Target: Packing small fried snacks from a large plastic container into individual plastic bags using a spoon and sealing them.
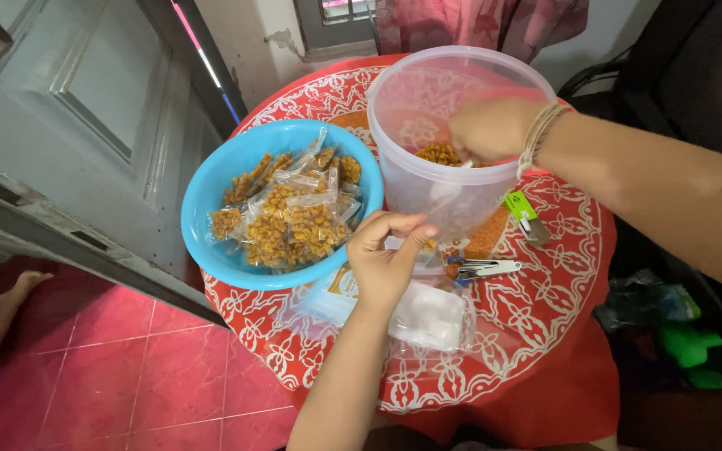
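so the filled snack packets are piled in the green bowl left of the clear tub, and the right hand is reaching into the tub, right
Not quite: the bowl is blue, not green, as the head view shows. The rest holds: the filled snack packets are piled in it, left of the clear tub, and the right hand is reaching into the tub.

Single head-worn view, looking steeply down and slightly forward from above the person's arms. Close range: round red patterned table (pixel 545 301) fills centre frame. Grey door (pixel 85 108) upper left, red tiled floor (pixel 127 367) lower left. No second view to overlap.
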